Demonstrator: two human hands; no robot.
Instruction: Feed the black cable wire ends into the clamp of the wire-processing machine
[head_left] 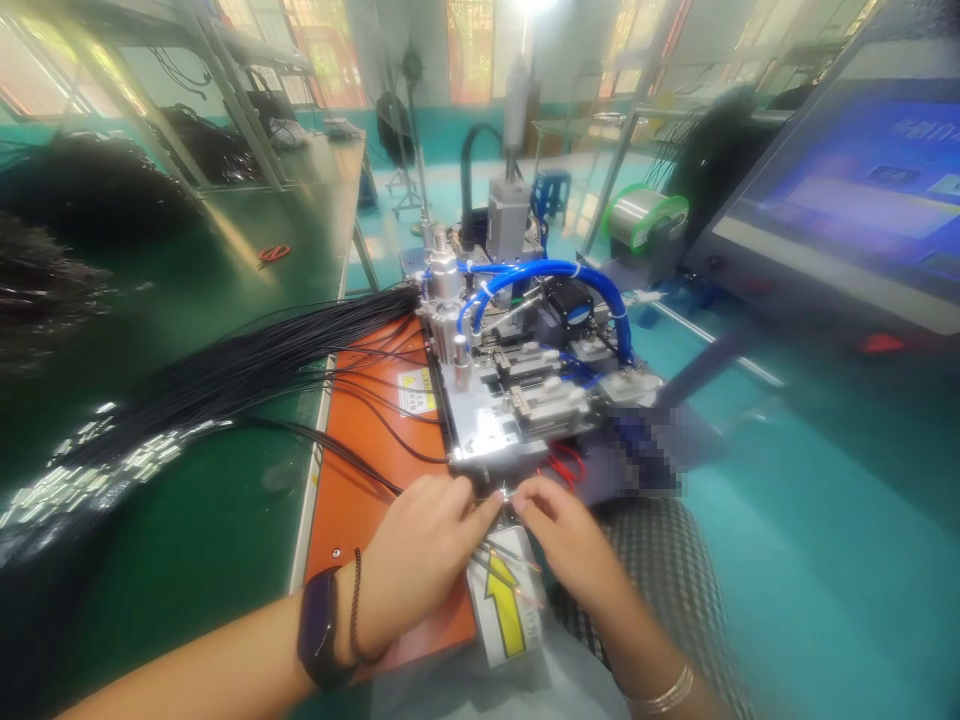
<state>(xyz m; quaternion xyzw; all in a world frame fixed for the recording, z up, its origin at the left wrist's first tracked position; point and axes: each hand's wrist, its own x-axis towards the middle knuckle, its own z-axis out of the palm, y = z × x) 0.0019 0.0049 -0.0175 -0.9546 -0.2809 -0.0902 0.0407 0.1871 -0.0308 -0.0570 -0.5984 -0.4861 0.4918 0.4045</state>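
Note:
My left hand (420,545) and my right hand (566,535) meet at the front edge of a small metal machine (517,400) with blue hoses (547,275). Both hands pinch the tip of a thin black wire (501,493) between fingertips, close to the machine's front plate. A dark watch and a cord bracelet sit on my left wrist, a metal bangle on my right. Thin red and black wire ends run under my hands over a yellow arrow label (506,610).
The machine stands on an orange plate (352,490) on a green bench (202,520). A thick bundle of black wires (247,375) with metal ends fans out to the left. A tilted touchscreen (847,190) stands at right, a solder spool (649,215) behind, red scissors (274,253) far left.

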